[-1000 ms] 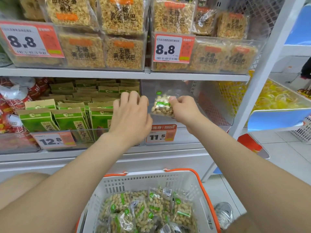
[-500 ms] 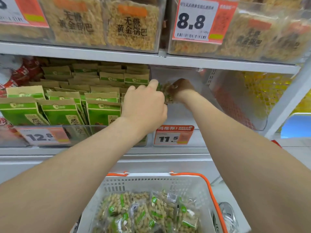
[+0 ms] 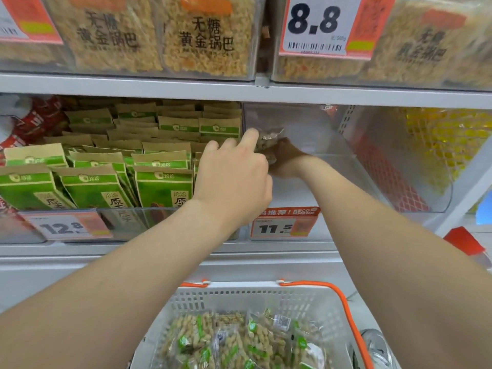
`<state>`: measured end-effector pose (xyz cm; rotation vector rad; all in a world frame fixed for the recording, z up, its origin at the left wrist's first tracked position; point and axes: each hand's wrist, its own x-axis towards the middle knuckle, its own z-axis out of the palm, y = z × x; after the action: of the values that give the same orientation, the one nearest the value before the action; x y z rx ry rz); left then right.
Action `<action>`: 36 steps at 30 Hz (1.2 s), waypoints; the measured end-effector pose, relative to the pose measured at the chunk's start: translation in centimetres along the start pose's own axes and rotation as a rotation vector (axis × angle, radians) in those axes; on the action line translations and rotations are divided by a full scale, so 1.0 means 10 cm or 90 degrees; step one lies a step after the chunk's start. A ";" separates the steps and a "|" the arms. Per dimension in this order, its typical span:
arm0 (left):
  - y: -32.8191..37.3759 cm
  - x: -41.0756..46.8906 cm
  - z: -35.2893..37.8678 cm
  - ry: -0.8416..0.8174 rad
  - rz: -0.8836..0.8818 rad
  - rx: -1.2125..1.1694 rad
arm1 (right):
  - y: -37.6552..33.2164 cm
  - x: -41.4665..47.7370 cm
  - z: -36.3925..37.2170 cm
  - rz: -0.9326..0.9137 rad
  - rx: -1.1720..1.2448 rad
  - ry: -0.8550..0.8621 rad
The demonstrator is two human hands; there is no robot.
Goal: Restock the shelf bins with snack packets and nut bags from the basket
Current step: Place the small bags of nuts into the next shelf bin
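Grey shelf (image 3: 159, 250), clear bin (image 3: 372, 166): right grip (image 3: 286, 161) clamped on nut bag (image 3: 269, 141); left grip (image 3: 234, 179) apart, index touching bag. White basket (image 3: 266, 290) below.

Clear bins are being carried by two white shelf boards. On the upper board (image 3: 133, 83), a left bin (image 3: 159, 71) and a right bin (image 3: 399, 75) are being filled with yellow packets (image 3: 205, 35), and an 8.8 tag (image 3: 319, 25) is being shown on the right one. On the lower board (image 3: 133, 247), a bin (image 3: 127, 222) behind a 12.8 tag (image 3: 66, 227) is being packed with green packets (image 3: 162, 185). Just beside it, a clear bin (image 3: 399, 182) is being marked by an 11.5 tag (image 3: 283, 225). Red packets (image 3: 40, 121) are being kept at the far left.
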<state>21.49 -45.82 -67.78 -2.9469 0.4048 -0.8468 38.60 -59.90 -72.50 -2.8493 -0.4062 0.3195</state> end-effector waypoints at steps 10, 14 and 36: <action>-0.07 -0.08 -0.13 -0.072 0.004 -0.049 | 0.02 -0.38 -0.19 -0.019 -0.038 -0.044; -0.14 -0.14 -0.24 -0.107 0.008 -0.131 | -0.16 -0.77 -0.35 -0.032 -0.047 0.056; 0.58 -1.51 0.28 -0.735 0.189 0.002 | -0.39 -2.87 0.93 -0.062 -0.215 -0.195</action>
<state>9.26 -47.56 -78.60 -2.6683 0.6606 0.8567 8.41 -62.90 -75.07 -3.0947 -0.7167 0.7382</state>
